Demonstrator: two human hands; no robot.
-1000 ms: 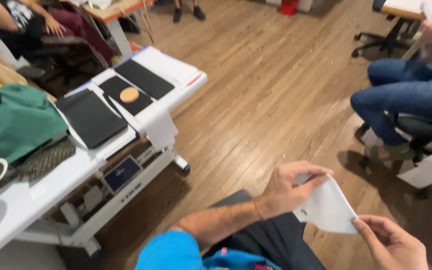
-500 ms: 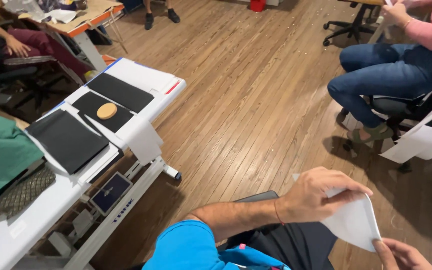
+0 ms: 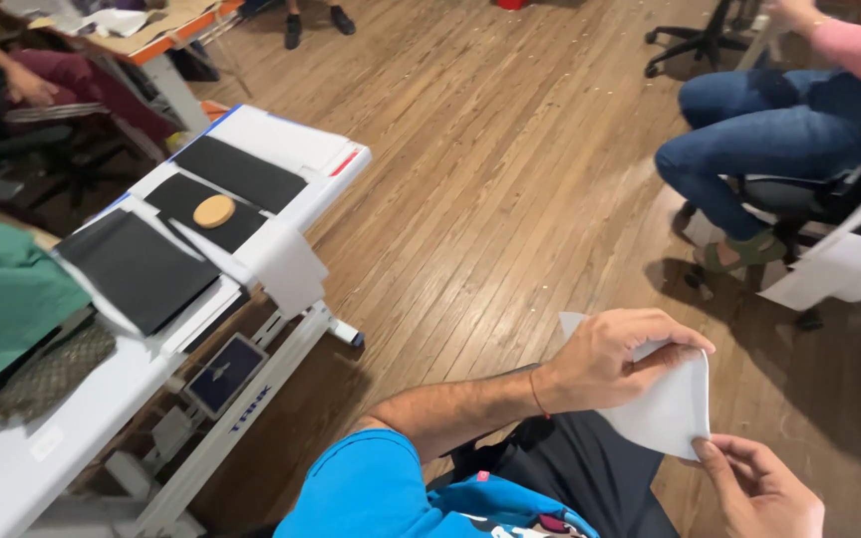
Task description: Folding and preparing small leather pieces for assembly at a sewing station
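Here a white piece of fabric (image 3: 665, 403) is held low in the view, over the person's lap and above the wooden floor (image 3: 490, 189). The left hand (image 3: 615, 359) is laid over the fabric's upper edge, with its fingers curled and pressed together so that the top of the fabric is pinched between thumb and fingers. The right hand (image 3: 759, 488) is seen at the bottom edge of the view, just below the fabric; its thumb and forefinger are closed on the lower right corner, and the rest of that hand is cut off by the frame. The fabric is thus stretched between the two hands, the left one above and the right one beneath it. A thin red cord is worn on the left wrist, and a blue sleeve (image 3: 371, 488) is seen on that arm. Well apart to the left, a white worktop (image 3: 291, 144) is set, on which several black sheets (image 3: 137, 264) are laid, with a small round tan disc (image 3: 214, 210) resting on one of them. A green cloth (image 3: 2, 299) is spread at the worktop's far left. To the right, another person in blue jeans (image 3: 769, 130) is seated on a chair.
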